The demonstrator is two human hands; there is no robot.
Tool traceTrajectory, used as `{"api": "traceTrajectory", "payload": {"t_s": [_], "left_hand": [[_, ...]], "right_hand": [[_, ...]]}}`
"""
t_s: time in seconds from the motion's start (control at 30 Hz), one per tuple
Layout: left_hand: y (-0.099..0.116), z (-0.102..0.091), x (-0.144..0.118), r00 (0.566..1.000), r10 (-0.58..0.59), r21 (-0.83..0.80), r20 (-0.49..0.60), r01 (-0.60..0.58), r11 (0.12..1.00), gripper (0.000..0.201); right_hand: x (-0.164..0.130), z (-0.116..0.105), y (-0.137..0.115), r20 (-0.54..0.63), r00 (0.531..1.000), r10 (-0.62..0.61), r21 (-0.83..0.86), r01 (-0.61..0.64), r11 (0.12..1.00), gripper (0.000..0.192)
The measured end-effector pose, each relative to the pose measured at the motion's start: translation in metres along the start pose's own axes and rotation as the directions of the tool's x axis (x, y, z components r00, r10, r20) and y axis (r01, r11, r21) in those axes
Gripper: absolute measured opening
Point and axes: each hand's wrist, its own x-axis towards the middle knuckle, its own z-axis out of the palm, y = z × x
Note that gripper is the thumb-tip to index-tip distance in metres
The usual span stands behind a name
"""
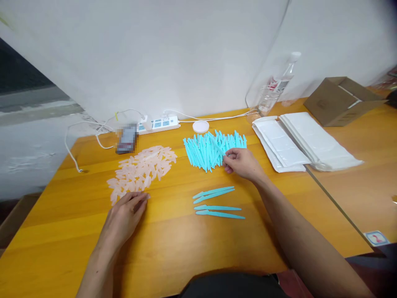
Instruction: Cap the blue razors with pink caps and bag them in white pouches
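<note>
Turquoise plastic sticks point(214, 150) lie heaped mid-table. Your right hand point(242, 163) pinches one at the heap's near edge; lift it clear singly. Your left hand point(125, 215) rests flat, fingers loose, touching the pink pieces point(142, 169). Four sticks point(217, 203) lie nearer you.

Left hand point(125, 215) lies palm down and flat, fingers point(141, 199) loosely together, pointing forward and right; forearm runs back toward the lower left. Right arm reaches forward across the middle, wrist straight. Right hand point(242, 163) has its fingers curled, fingertips pinched together at the left.
</note>
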Motion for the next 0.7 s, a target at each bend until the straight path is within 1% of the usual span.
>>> {"api": "traceTrajectory", "payload": {"t_s": [0.07,0.1,0.13,0.17,0.23,0.27,0.33,0.4,0.47,0.5,0.53,0.6,0.63,0.7], "left_hand": [[-0.004,0.001,0.000,1.000,0.009,-0.013,-0.016,-0.010,1.000,0.031],[-0.006,0.001,0.001,1.000,0.012,-0.017,-0.017,-0.012,1.000,0.030],[-0.007,0.001,0.001,1.000,0.016,-0.020,-0.014,-0.016,1.000,0.030],[-0.008,0.001,0.003,1.000,0.027,-0.023,-0.011,-0.027,0.999,0.029],[-0.009,-0.001,0.006,0.998,0.067,-0.022,-0.005,-0.067,0.997,0.029],[-0.008,-0.002,0.007,0.996,0.088,-0.020,-0.005,-0.089,0.996,0.028],[-0.004,-0.003,0.011,0.993,0.117,-0.032,-0.015,-0.117,0.993,0.028],[0.008,-0.003,0.016,0.994,0.098,-0.091,-0.046,-0.102,0.991,0.027],[0.028,-0.001,0.022,0.998,0.031,-0.232,-0.058,-0.044,0.972,0.026],[0.040,0.001,0.027,0.999,-0.013,-0.331,-0.043,-0.002,0.944,0.026],[0.053,0.003,0.032,0.999,-0.048,-0.440,0.003,0.044,0.897,0.027],[0.077,0.009,0.045,0.990,-0.085,-0.658,0.116,0.141,0.739,0.031],[0.087,0.012,0.051,0.984,-0.087,-0.715,0.155,0.172,0.678,0.033],[0.101,0.019,0.063,0.974,-0.115,-0.779,0.195,0.225,0.586,0.038]], "right_hand": [[-0.007,-0.005,0.006,0.139,0.990,-0.011,0.190,-0.016,0.982,0.020],[-0.010,-0.007,0.009,0.194,0.980,-0.032,0.245,-0.017,0.969,0.022],[-0.012,-0.008,0.012,0.236,0.969,-0.065,0.264,0.001,0.964,0.021],[-0.015,-0.008,0.015,0.267,0.958,-0.105,0.250,0.036,0.968,0.019],[-0.019,-0.006,0.018,0.312,0.933,-0.181,0.165,0.134,0.977,0.013],[-0.021,-0.005,0.019,0.334,0.918,-0.212,0.117,0.183,0.976,0.013],[-0.025,-0.002,0.021,0.378,0.889,-0.259,0.049,0.260,0.964,0.020],[-0.027,0.001,0.021,0.414,0.859,-0.300,0.024,0.319,0.947,0.029],[-0.027,0.002,0.022,0.453,0.829,-0.328,0.004,0.366,0.930,0.036],[-0.027,0.003,0.022,0.472,0.817,-0.332,-0.002,0.378,0.926,0.039],[-0.027,0.003,0.023,0.489,0.806,-0.332,-0.007,0.385,0.923,0.041],[-0.027,0.003,0.023,0.517,0.792,-0.326,-0.014,0.388,0.921,0.045],[-0.027,0.004,0.024,0.528,0.786,-0.321,-0.015,0.387,0.922,0.046],[-0.028,0.004,0.025,0.543,0.784,-0.301,-0.026,0.374,0.927,0.048]]}}
